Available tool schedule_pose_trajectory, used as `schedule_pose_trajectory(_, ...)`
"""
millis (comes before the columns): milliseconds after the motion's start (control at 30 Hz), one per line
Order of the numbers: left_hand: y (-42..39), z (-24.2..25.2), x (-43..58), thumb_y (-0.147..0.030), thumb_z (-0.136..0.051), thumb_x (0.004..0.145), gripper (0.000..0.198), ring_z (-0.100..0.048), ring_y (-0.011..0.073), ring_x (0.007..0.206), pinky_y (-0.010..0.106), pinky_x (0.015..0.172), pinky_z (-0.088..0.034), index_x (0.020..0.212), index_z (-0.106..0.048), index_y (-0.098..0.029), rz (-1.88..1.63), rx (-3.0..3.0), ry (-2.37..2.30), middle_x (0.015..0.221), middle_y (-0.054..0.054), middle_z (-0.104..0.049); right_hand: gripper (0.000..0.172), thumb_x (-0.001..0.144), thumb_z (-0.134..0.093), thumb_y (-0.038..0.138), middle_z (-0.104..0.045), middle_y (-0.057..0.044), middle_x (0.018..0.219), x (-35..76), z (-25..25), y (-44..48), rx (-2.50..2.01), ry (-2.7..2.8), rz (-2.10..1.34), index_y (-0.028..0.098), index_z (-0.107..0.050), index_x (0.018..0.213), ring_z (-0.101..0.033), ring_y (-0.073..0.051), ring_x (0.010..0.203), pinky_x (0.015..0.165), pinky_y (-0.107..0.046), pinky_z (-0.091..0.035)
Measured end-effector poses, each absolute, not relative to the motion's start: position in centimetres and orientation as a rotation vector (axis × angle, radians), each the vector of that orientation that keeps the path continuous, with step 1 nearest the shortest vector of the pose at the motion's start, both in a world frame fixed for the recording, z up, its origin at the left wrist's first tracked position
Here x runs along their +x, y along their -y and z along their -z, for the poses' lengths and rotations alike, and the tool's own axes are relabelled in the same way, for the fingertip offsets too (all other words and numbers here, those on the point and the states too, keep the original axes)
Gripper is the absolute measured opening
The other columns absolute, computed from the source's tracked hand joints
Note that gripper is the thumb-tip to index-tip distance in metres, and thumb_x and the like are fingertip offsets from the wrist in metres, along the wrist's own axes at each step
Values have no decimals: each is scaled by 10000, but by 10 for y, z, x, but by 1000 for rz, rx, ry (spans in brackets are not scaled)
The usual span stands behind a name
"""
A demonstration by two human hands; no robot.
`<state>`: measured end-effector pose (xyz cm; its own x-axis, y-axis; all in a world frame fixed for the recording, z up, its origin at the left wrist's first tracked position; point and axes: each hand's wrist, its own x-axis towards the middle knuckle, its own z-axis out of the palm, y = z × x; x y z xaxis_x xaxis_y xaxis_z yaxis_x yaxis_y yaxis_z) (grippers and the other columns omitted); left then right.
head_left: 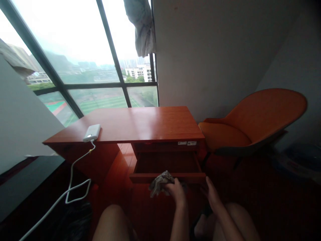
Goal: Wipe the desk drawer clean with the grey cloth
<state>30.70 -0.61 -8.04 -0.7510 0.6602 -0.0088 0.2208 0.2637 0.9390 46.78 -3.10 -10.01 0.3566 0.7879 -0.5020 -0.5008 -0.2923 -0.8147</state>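
A desk drawer is pulled out below the reddish-brown desktop, and its inside looks bare. At the middle of the drawer's front panel, my left hand is closed on a crumpled grey-white cloth. The cloth lies against the panel and hangs in front of it. My right hand is at the panel's right end, fingers around the corner and partly in shadow.
On the desk lies a white power bank with a white cable trailing down left. An orange chair stands right of the desk. My knees are below the drawer. A dark surface is at left.
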Motion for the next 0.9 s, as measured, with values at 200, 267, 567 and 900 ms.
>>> schedule_pose_trajectory(200,-4,34,207,-175,-594,809,689,-520,337,1306,525,1156,-337,1452,-348,-147,-1802,819,-2302,1364,199,-520,679,627,-661,731,-568,-65,1347,460,91,34,-1363,335,-1284,294,-556,1136,-488,-340,1357,1149,-558,-420)
schedule_pose_trajectory(267,0,31,192,-190,-575,842,663,-483,360,1346,577,1168,-302,1473,-376,-146,-1780,962,-2376,1418,215,-487,680,633,-644,744,-571,-72,1328,458,88,33,-1366,351,-1278,290,-550,1130,-484,-346,1357,1152,-563,-414)
schedule_pose_trajectory(567,52,61,209,-77,-522,837,645,-79,394,1543,677,1164,-262,1429,-544,-333,-1139,2164,-2120,1619,91,-359,789,594,-649,769,-458,-105,1545,456,86,28,-1387,283,-1238,270,-547,1196,-459,-359,1403,1161,-531,-420)
schedule_pose_trajectory(900,41,72,310,-300,-584,920,584,-225,404,1510,654,1174,-303,1489,-457,-335,-776,2893,-1326,1648,58,-302,656,679,-537,802,-765,-58,1189,471,81,27,-1388,193,-1321,266,-730,1004,-565,-315,1322,1224,-537,-297)
